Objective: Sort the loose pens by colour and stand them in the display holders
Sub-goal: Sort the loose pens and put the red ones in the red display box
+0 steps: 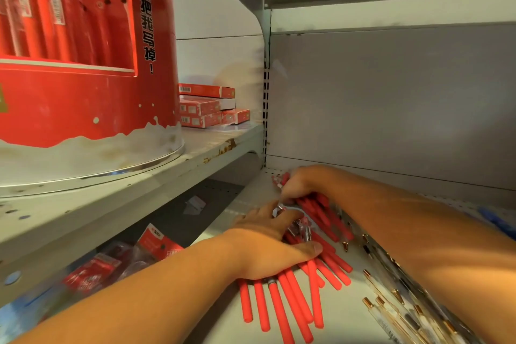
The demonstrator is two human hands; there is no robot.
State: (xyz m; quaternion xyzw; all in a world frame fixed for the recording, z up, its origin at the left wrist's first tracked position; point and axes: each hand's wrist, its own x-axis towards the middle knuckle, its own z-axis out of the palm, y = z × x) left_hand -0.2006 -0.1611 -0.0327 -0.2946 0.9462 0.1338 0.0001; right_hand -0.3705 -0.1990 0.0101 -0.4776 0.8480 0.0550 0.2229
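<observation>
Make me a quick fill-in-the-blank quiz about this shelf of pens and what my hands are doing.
1. The left hand rests on a pile of ____ pens.
2. The clear gold-tipped pens lie beneath the ____ forearm.
3. The round display holder stands beside stacked red ____.
Missing: red; right; boxes.

The right hand [296,184] is motion-blurred among red pens [290,304]; the display holder [83,98] is cut off left.

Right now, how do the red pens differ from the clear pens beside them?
The red pens are opaque red; the clear pens are see-through with gold tips. The left hand presses and the right hand grips the red pens; neither touches the clear pens. Both kinds lie loose on the shelf.
</observation>
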